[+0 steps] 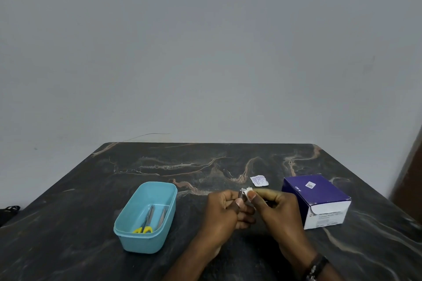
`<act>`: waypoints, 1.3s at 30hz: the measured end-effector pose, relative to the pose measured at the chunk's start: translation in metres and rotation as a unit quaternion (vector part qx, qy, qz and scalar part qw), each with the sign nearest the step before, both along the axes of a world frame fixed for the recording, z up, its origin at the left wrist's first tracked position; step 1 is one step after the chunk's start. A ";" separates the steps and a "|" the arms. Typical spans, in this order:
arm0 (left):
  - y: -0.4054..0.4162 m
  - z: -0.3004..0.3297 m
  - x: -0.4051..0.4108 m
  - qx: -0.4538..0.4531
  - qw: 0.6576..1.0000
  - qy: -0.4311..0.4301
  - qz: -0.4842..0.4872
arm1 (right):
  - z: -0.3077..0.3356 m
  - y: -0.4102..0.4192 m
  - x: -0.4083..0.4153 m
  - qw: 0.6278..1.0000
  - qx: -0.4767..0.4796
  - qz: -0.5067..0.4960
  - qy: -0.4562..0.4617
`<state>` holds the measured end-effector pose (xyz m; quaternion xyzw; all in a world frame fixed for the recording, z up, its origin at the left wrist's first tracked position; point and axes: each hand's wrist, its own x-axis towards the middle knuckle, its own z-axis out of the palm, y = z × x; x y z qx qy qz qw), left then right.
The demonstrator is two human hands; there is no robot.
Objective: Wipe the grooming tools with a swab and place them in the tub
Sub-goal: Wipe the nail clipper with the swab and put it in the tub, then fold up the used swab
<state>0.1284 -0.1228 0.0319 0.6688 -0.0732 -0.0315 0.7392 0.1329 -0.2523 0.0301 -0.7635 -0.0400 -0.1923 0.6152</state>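
Both hands meet just right of centre in the lower part of the frame, above the dark marbled table. The left hand has its fingers curled round a small metal grooming tool; only the shiny tip shows above the thumb, and its type cannot be told. The right hand pinches a white swab between thumb and forefinger, pressed against the tool's upper end. A dark band sits on the right wrist at the lower right edge.

The light blue tub stands lower left of centre, just beside the left hand but apart from it. Inside lie scissors with yellow handles, blades pointing up the frame, and a second slim metal tool alongside them to the right.

A purple and white box sits right of the hands, near the right hand. A torn white sachet wrapper lies flat on the table above the hands, between the tub and the box. A grey wall fills the upper half of the frame.
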 end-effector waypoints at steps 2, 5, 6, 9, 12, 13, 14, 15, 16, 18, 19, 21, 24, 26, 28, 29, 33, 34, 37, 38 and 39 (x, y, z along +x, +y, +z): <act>-0.001 0.001 -0.001 0.012 1.000 0.006 0.003 | -0.003 0.000 0.001 1.000 -0.030 0.000 -0.006; 0.000 0.002 -0.001 0.002 1.000 0.015 0.021 | -0.006 -0.003 0.003 0.994 -0.088 -0.043 -0.045; 0.000 0.004 -0.001 -0.004 0.999 0.017 0.033 | -0.006 -0.003 0.004 0.989 -0.111 -0.068 -0.066; 0.002 0.012 -0.002 -0.025 0.997 0.012 0.070 | -0.007 -0.004 0.004 0.976 -0.161 -0.110 -0.098; 0.007 0.025 -0.005 -0.019 0.991 -0.038 0.128 | -0.008 -0.003 0.005 0.972 -0.186 -0.113 -0.090; 0.010 0.032 -0.005 0.001 0.985 -0.068 0.159 | -0.008 -0.003 0.005 0.973 -0.185 -0.109 -0.082; 0.015 0.041 -0.006 0.033 0.975 -0.103 0.196 | -0.007 -0.003 0.004 0.975 -0.179 -0.105 -0.077; 0.023 0.050 -0.007 0.066 0.961 -0.139 0.230 | -0.007 -0.002 0.003 0.977 -0.172 -0.105 -0.075; 0.033 0.060 -0.009 0.097 0.946 -0.171 0.258 | -0.006 -0.002 0.002 0.977 -0.167 -0.105 -0.078; 0.059 0.078 -0.016 0.181 0.910 -0.221 0.300 | -0.006 -0.002 0.002 0.977 -0.164 -0.105 -0.085; 0.074 0.086 -0.020 0.246 0.883 -0.238 0.322 | -0.005 -0.002 0.001 0.977 -0.166 -0.103 -0.088; 0.102 0.095 -0.029 0.398 0.813 -0.241 0.350 | -0.004 0.000 0.000 0.975 -0.173 -0.098 -0.100; 0.129 0.095 -0.037 0.568 0.736 -0.170 0.328 | -0.004 0.002 -0.002 0.972 -0.179 -0.098 -0.120; 0.136 0.084 -0.034 0.667 0.683 -0.109 0.277 | -0.004 0.003 -0.002 0.970 -0.181 -0.101 -0.127; 0.134 0.074 -0.032 0.720 0.654 -0.055 0.225 | -0.005 0.002 -0.001 0.969 -0.182 -0.105 -0.130; 0.132 0.070 -0.030 0.733 0.646 -0.038 0.208 | -0.005 0.001 0.000 0.969 -0.182 -0.106 -0.128; 0.131 0.055 -0.021 0.769 0.616 -0.005 0.173 | -0.005 -0.002 0.000 0.972 -0.176 -0.111 -0.110; 0.131 0.053 -0.019 0.773 0.612 -0.002 0.167 | -0.005 -0.002 -0.001 0.972 -0.175 -0.111 -0.108; 0.135 0.046 -0.013 0.778 0.609 0.010 0.151 | -0.003 -0.001 -0.003 0.973 -0.180 -0.107 -0.101; 0.136 0.046 -0.012 0.778 0.611 0.017 0.148 | -0.003 0.000 -0.003 0.973 -0.181 -0.105 -0.098; 0.136 0.045 -0.011 0.776 0.613 0.023 0.147 | -0.003 0.000 -0.003 0.973 -0.182 -0.103 -0.097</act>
